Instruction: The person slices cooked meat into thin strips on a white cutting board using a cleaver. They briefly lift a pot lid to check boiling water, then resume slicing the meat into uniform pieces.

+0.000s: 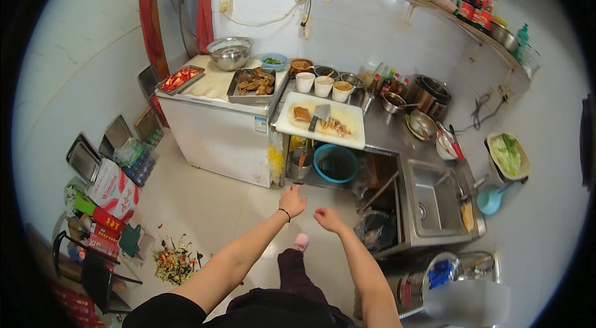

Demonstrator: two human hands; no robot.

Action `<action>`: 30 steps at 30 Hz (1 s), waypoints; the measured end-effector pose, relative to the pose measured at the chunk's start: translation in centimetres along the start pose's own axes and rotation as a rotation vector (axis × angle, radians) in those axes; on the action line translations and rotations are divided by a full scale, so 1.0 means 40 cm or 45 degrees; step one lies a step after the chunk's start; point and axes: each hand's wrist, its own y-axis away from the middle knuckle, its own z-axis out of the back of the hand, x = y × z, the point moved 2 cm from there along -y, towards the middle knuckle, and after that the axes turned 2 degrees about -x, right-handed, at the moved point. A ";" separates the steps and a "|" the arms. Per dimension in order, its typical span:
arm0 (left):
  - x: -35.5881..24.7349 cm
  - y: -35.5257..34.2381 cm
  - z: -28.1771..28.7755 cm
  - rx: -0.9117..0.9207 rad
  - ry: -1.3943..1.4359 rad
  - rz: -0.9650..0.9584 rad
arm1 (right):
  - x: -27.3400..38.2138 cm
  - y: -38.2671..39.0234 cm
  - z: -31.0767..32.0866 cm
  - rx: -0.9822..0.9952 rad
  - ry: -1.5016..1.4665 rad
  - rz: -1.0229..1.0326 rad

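Both my hands are in mid-air over the floor, in front of the counter, with nothing seen in them. My left hand (293, 201), a dark band at its wrist, has its fingers loosely apart. Beside it, my right hand (329, 219) has its fingers curled in. Beyond them a white cutting board (288, 122) lies on the counter. On the board are a brown block of food (302, 114), a cleaver (321, 113) and a heap of chopped pieces (335, 127). Neither hand touches the board. A blue basin (336, 163) sits on the shelf below it.
A white chest freezer (217, 135) at the left carries a tray of brown food pieces (256, 85) and a steel bowl (229, 53). To the right is a steel sink (431, 194). Food scraps (176, 263) lie on the floor at left, near stacked boxes (113, 188).
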 end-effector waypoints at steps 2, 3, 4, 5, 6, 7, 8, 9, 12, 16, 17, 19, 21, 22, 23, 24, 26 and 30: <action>0.006 -0.122 -0.002 -0.058 0.139 -0.044 | -0.010 -0.157 0.046 -0.116 0.054 0.020; -0.001 -0.199 0.004 -0.084 0.204 -0.075 | -0.028 -0.259 0.070 -0.227 0.054 0.045; 0.013 -0.264 0.015 -0.112 0.170 -0.081 | -0.006 -0.347 0.096 -0.328 0.038 0.079; 0.032 -0.321 0.022 -0.141 0.137 -0.088 | 0.009 -0.431 0.128 -0.271 -0.013 0.008; 0.051 -0.374 0.035 -0.151 0.090 -0.087 | 0.018 -0.520 0.141 -0.278 -0.038 -0.013; 0.046 -0.416 0.055 -0.098 0.040 0.007 | 0.008 -0.599 0.148 -0.284 -0.053 -0.052; 0.069 -0.466 0.060 -0.111 0.051 0.010 | -0.001 -0.674 0.154 -0.291 -0.068 -0.093; 0.116 -0.503 0.076 -0.141 0.058 0.039 | 0.048 -0.721 0.163 -0.340 -0.045 -0.124; 0.142 -0.571 0.083 -0.149 0.139 0.109 | 0.056 -0.861 0.182 -0.341 0.009 -0.343; 0.190 -0.622 0.087 -0.080 0.200 0.225 | 0.036 -0.974 0.162 -0.362 0.149 -0.485; 0.203 -0.636 0.089 -0.068 0.212 0.253 | 0.041 -0.978 0.162 -0.338 0.173 -0.534; 0.244 -0.684 0.081 -0.081 0.197 0.191 | 0.062 -0.996 0.176 -0.288 0.222 -0.613; 0.253 -0.739 0.076 -0.041 0.190 0.158 | 0.065 -1.008 0.192 -0.312 0.171 -0.690; 0.235 -0.775 0.077 -0.001 0.189 0.163 | 0.060 -1.012 0.195 -0.328 0.147 -0.731; 0.218 -0.813 0.074 0.042 0.188 0.166 | 0.036 -1.023 0.189 -0.518 0.087 -0.727; 0.218 -0.837 0.065 -0.007 0.180 0.092 | 0.029 -1.022 0.198 -0.529 0.044 -0.679; 0.231 -0.893 0.054 -0.090 0.154 -0.072 | 0.014 -1.008 0.238 -0.564 -0.060 -0.598; 0.215 -0.983 0.026 -0.111 0.134 -0.210 | -0.027 -0.901 0.283 -0.888 -0.445 -0.322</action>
